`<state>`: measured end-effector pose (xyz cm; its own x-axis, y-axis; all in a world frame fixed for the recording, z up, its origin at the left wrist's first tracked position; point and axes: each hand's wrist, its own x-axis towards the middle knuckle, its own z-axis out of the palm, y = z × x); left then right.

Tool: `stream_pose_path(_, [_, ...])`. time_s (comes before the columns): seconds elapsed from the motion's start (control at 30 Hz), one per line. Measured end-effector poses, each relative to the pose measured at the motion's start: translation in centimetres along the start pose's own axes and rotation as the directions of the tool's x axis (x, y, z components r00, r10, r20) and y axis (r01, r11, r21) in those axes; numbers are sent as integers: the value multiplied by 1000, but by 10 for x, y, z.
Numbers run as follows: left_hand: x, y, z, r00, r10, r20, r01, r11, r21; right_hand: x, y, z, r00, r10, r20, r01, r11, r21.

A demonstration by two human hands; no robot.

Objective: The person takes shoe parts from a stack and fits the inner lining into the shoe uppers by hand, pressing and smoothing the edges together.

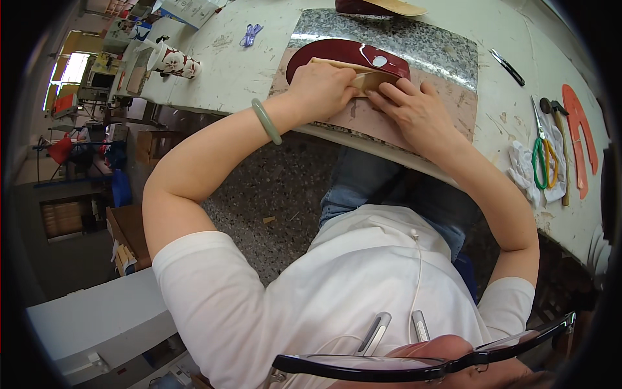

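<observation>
A glossy dark red leather piece (334,50) with a tan inner side lies on a stone slab (447,48). A shiny whitish patch shows on its red face. My left hand (322,91) is closed on the near left part of the piece, its fingers bent at the tan edge. The fingers of my right hand (418,113) press on the near right part, beside the tan fold (369,80). Both hands work close together at this fold. What lies beneath the fingertips is hidden.
To the right lie a pen-like black tool (507,67), scissors (540,155) on crumpled white cloth, a hammer (560,149) and an orange-red template (578,129). A patterned cup (175,61) and a purple cord bundle (251,35) stand left. Another red-and-tan piece (382,6) sits beyond the slab.
</observation>
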<state>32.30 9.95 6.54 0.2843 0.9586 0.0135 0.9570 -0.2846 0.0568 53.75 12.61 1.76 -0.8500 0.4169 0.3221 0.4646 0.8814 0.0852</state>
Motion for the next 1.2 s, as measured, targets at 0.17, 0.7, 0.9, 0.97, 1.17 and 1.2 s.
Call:
stream_pose_path(0.17, [1,-4,16,944,303,-133,-265,932,246,17,-11,-1,999,-7,-49,11,998,68])
stream_pose_path(0.7, [6,-11,-11,982,-87,170,76,994,74,25,-15,7,998,-62,14,62,998,-5])
stream_pose_path(0.9, [4,0,-3,985,-73,157,59,994,93,32,-11,8,998,-57,-17,58,997,52])
stream_pose_path(0.97, [-6,3,1,995,7,98,-18,994,107,32,-16,3,996,-42,84,38,998,51])
stream_pose_path(1.17, [-25,-6,-2,985,172,11,-172,980,99,27,-20,10,997,-71,0,71,996,54])
stream_pose_path(1.2, [-23,-4,-2,995,73,72,-82,989,124,26,-18,12,997,-73,-3,73,996,53])
